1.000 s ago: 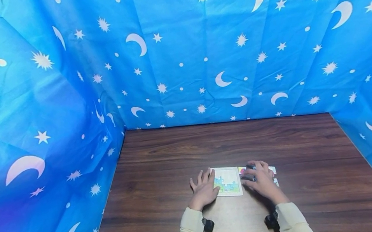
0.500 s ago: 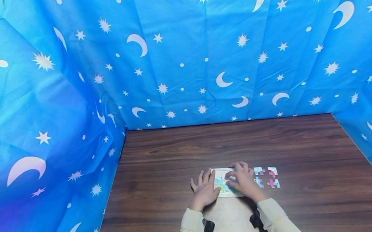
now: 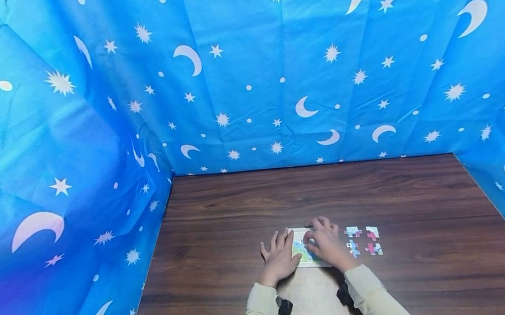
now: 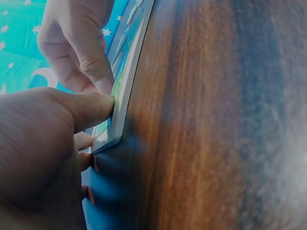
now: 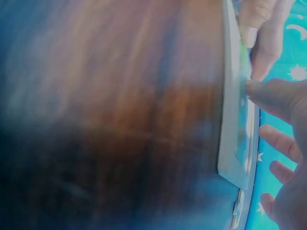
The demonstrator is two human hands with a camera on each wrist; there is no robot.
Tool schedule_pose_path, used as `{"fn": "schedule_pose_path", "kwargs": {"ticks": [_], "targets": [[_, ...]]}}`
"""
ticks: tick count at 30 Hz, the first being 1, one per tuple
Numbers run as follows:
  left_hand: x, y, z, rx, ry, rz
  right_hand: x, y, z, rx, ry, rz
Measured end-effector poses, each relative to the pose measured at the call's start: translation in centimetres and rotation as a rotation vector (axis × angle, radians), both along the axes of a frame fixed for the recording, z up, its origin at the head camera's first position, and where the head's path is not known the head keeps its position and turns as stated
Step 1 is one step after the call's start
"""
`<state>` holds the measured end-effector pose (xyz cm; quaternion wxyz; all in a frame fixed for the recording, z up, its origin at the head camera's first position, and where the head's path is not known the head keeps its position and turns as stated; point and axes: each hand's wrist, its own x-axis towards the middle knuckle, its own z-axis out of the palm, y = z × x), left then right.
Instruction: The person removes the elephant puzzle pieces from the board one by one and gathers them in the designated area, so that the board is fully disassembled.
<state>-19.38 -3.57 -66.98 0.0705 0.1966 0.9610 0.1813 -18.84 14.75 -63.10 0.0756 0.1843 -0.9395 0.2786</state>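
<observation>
A white-framed jigsaw puzzle tray (image 3: 306, 266), with green and blue pieces fitted along its lower and left parts, lies flat on the table. My left hand (image 3: 278, 260) rests on its left edge, fingers spread and thumb on the green corner. Over the tray's right half, my right hand (image 3: 330, 245) bends its thumb and index finger down onto a puzzle piece, which the fingers mostly hide. The right wrist view shows that hand's thumb (image 5: 276, 96) at the tray surface and its other fingers held off it. In the left wrist view both thumbs come close together at the tray (image 4: 125, 100).
Several loose jigsaw pieces (image 3: 373, 249), pink, blue and white, lie on the brown wooden table (image 3: 221, 209) right of the tray. A blue star-and-moon cloth (image 3: 240, 63) hangs around the table's back and sides.
My right hand has moved left from the loose pieces onto the tray, uncovering those pieces, then shifted slightly further left. My left hand has stayed on the tray's left edge.
</observation>
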Motion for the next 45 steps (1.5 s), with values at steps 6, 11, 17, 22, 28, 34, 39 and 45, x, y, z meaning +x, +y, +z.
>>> {"fn": "schedule_pose_path", "kwargs": {"ticks": [6, 11, 17, 22, 28, 34, 39, 45], "targets": [[0.1, 0.2, 0.3, 0.005, -0.023, 0.001, -0.1, 0.1, -0.1, 0.036, 0.050, 0.034], [0.3, 0.2, 0.6, 0.021, -0.043, 0.006, -0.1, 0.5, -0.1, 0.009, 0.057, 0.049], [0.4, 0.0, 1.0, 0.058, -0.063, 0.012, 0.5, 2.0, 0.1, -0.058, 0.100, 0.035], [0.3, -0.2, 0.6, 0.071, -0.078, 0.010, 1.4, 4.0, 0.4, -0.084, 0.146, 0.020], [0.4, -0.3, 0.5, 0.099, -0.082, 0.000, 2.3, 6.3, 0.2, -0.052, 0.148, -0.034], [0.6, -0.3, 0.9, 0.118, -0.102, -0.008, 3.1, 8.0, -0.1, -0.021, 0.056, -0.071], [0.8, -0.3, 0.6, 0.119, -0.085, -0.015, 3.6, 8.7, -0.3, 0.019, 0.035, -0.076], [0.7, -0.3, 0.5, 0.139, -0.075, -0.012, 3.9, 8.7, -0.4, 0.038, 0.030, -0.081]]}}
